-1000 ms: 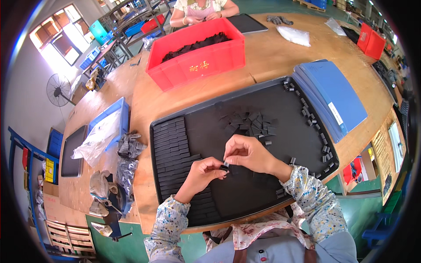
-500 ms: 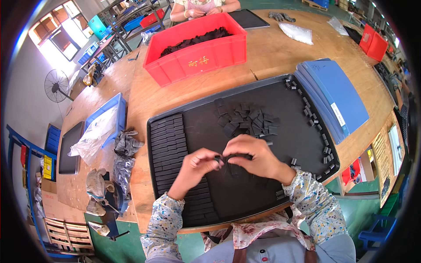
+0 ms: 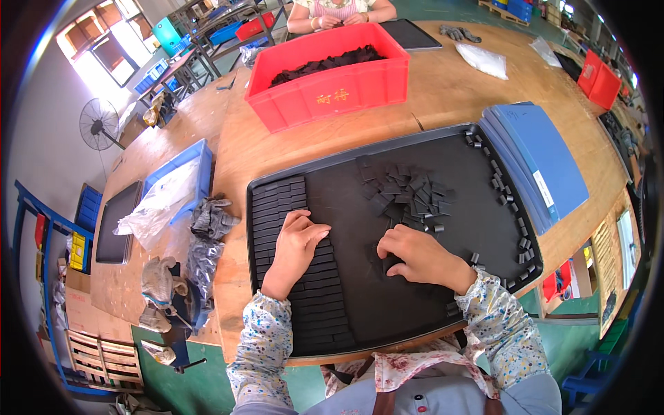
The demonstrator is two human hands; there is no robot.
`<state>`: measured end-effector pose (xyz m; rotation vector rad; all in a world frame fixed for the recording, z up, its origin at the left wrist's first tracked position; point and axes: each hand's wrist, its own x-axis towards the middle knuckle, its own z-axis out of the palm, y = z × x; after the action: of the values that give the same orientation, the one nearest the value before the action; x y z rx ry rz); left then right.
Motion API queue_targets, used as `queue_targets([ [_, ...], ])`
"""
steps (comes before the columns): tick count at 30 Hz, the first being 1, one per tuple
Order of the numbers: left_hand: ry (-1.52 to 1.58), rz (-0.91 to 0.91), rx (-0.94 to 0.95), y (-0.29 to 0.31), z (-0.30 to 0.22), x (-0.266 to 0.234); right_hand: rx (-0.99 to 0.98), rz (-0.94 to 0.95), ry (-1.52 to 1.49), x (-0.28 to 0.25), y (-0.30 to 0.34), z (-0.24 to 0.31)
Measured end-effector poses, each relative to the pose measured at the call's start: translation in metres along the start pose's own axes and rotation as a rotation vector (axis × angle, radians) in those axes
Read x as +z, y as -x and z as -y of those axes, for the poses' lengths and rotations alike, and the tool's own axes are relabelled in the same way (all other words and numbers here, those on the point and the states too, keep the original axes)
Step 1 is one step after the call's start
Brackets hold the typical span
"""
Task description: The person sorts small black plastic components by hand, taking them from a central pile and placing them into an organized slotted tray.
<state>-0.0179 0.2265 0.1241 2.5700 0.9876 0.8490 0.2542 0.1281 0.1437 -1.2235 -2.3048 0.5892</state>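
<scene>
A large black tray [image 3: 366,311] lies in front of me. Along its left side run tight rows of flat black rectangular pieces [image 3: 315,294]. My left hand [image 3: 297,245] is over the right edge of these rows, fingers curled and closed; whatever they hold is hidden. Right of it, low over the tray's middle, my right hand [image 3: 418,257] has its fingers bent together, with something dark at the tips that I cannot make out. Beyond that hand is a loose heap of black pieces [image 3: 408,194]. Small black cylindrical pieces [image 3: 500,185] line the tray's right side.
Past the tray stands a red bin [image 3: 328,86] full of black pieces. Blue folders [image 3: 536,162] lie along the tray's right edge. Left are a blue crate [image 3: 204,173] with plastic bags and grey gloves [image 3: 211,218]. Across the table sits a co-worker [image 3: 339,17].
My hands, together over the tray's middle before, have parted. The left has moved left to the rows; the right has shifted slightly right and down. The whole view has shifted a little.
</scene>
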Motion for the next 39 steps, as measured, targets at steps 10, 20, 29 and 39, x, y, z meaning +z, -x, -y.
queue_targets([
  [10,0.786,0.409,-0.356,0.012,-0.066,0.016,-0.059,-0.257,-0.403,0.007,-0.006,0.008],
  [20,1.058,0.331,-0.373,0.01,-0.058,0.025,0.256,-0.203,0.192,-0.042,0.024,-0.039],
  [29,0.95,0.495,-0.495,0.012,-0.049,0.025,0.257,-0.114,0.199,-0.032,0.02,-0.031],
  [39,1.033,0.306,-0.371,0.008,-0.065,0.027,-0.145,-0.102,-0.222,-0.005,-0.001,0.011],
])
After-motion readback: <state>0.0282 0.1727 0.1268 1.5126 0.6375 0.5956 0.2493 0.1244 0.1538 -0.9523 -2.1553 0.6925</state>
